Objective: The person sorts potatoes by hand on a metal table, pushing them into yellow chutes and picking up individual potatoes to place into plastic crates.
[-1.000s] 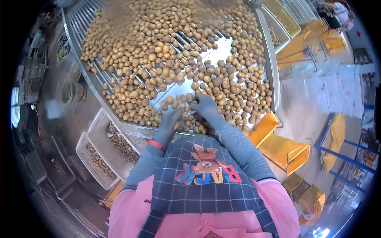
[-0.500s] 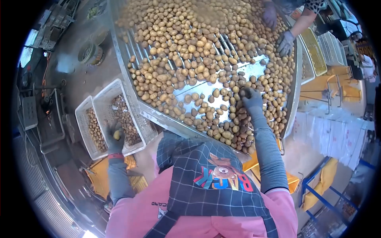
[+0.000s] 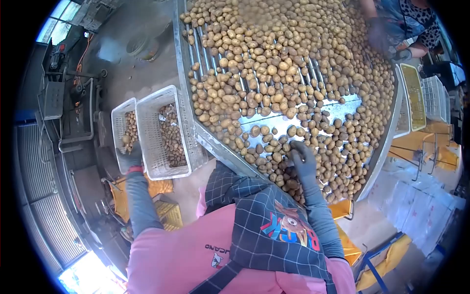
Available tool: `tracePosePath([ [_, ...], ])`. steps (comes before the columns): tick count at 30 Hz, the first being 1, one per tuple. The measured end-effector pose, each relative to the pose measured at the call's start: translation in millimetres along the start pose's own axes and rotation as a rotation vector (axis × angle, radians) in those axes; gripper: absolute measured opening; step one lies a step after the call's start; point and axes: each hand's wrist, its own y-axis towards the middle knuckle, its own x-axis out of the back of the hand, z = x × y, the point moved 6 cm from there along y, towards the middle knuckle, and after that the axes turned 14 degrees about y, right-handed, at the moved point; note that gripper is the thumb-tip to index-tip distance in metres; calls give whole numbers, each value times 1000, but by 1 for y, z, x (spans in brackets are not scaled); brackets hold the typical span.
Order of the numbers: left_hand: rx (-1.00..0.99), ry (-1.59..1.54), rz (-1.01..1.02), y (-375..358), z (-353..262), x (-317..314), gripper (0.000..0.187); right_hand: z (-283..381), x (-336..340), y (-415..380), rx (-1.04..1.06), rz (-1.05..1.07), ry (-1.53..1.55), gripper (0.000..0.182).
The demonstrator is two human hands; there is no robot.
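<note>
My left hand (image 3: 129, 159), in a grey glove, is over the near end of the narrower white basket (image 3: 116, 128); its fingers are partly hidden and whether it holds a potato is unclear. My right hand (image 3: 304, 163), also gloved, lies on the potatoes (image 3: 279, 98) near the close edge of the metal sorting table (image 3: 215, 144). Its fingers are spread and bent over the potatoes, with none seen gripped. The wider white basket (image 3: 148, 147) holds small potatoes and stands between my left hand and the table.
Another person's gloved hands (image 3: 379, 36) are at the table's far right. White and yellow crates (image 3: 415, 95) stand beyond its right edge. Orange sacks (image 3: 391, 262) lie at the lower right. A bucket (image 3: 143, 47) sits on the floor at the upper left.
The view has turned, so the table appears further right. My left hand has gone from the wider basket to the narrower one; the potato in it no longer shows. My right hand has moved nearer the close edge.
</note>
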Motion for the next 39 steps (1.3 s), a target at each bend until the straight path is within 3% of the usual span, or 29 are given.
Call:
tracePosePath([
  [1, -299, 695, -133, 28, -14, 67, 48, 1, -1, 4, -3, -8, 9, 30],
  [3, 110, 172, -49, -58, -66, -115, 53, 13, -11, 16, 146, -5, -136, 29],
  [4, -196, 667, 41, -35, -44, -109, 43, 25, -32, 25, 216, 66, -190, 29],
  [5, -355, 791, 111, -70, -50, -198, 39, 30, -61, 36, 248, 142, -200, 30],
  [6, -381, 882, 266, -122, -60, -303, 37, 39, -92, 44, 337, 201, -176, 27],
  [7, -337, 816, 303, -112, -8, -344, 36, 56, -121, 48, 504, 268, -289, 25],
  [8, -446, 1071, 429, -148, 6, -408, 44, 61, -143, 42, 660, 287, -388, 24],
  [9, -822, 1252, 557, -180, 19, -460, 43, 48, -166, 33, 669, 425, -616, 27],
  [11, -936, 1640, 528, -234, 57, -509, 35, 14, -163, -1, 763, 597, -805, 33],
  [14, -896, 1758, 601, -269, 91, -522, 33, -29, -69, -23, 521, 685, -744, 38],
  [16, -871, 1592, 992, -304, 111, -510, 20, -26, 3, -28, 383, 588, -846, 37],
  [17, -869, 1592, 1007, -307, 111, -503, 20, -21, 35, -24, 349, 484, -865, 36],
  [19, -700, 1331, 1507, -320, 119, -492, 17, -25, 99, -18, 394, 309, -1126, 30],
  [20, -1025, 1521, 1463, -318, 94, -514, 20, -39, 138, -9, 360, 221, -963, 26],
  [21, -1135, 1350, 1166, -292, 89, -518, 20, -56, 173, -2, 319, 133, -800, 22],
  [22, -1141, 1341, 877, -259, 82, -527, 21, -70, 210, 7, 105, -156, -435, 20],
  [23, -365, 1155, 761, -215, 95, -529, 28, -31, 226, 20, 245, -308, -559, 26],
  [25, -751, 1234, 686, -213, 93, -576, 39, -16, 252, 55, 300, -484, -592, 35],
  [26, -746, 1221, 726, -237, 95, -588, 39, -41, 260, 72, 130, -567, -545, 45],
  [27, -864, 1517, 796, -270, 103, -605, 44, -73, 255, 97, -129, -296, -460, 56],
  [28, -986, 1819, 846, -294, 113, -614, 50, -61, 222, 93, -162, -381, -754, 59],
  [29, -859, 1658, 1079, -309, 128, -613, 53, -44, 179, 86, -195, -459, -1044, 63],
  [30, -721, 1489, 1291, -324, 143, -603, 57, -38, 145, 76, -114, -319, -976, 63],
  [32, -680, 1310, 1563, -354, 164, -571, 50, -38, 102, 34, 82, -95, -903, 63],
  [33, -1007, 1281, 1446, -369, 125, -562, 43, -46, 92, 9, 210, -14, -884, 61],
  [35, -589, 1010, 1205, -329, 113, -525, 32, -50, 105, -38, 246, 0, -829, 57],
  [36, -321, 1023, 1051, -297, 98, -489, 29, -70, 124, -59, 89, -69, -655, 57],
  [37, -107, 963, 891, -268, 76, -468, 28, -77, 139, -77, 110, -125, -798, 58],
  [39, -235, 963, 696, -194, 62, -410, 26, -93, 164, -90, 125, -285, -801, 60],
])
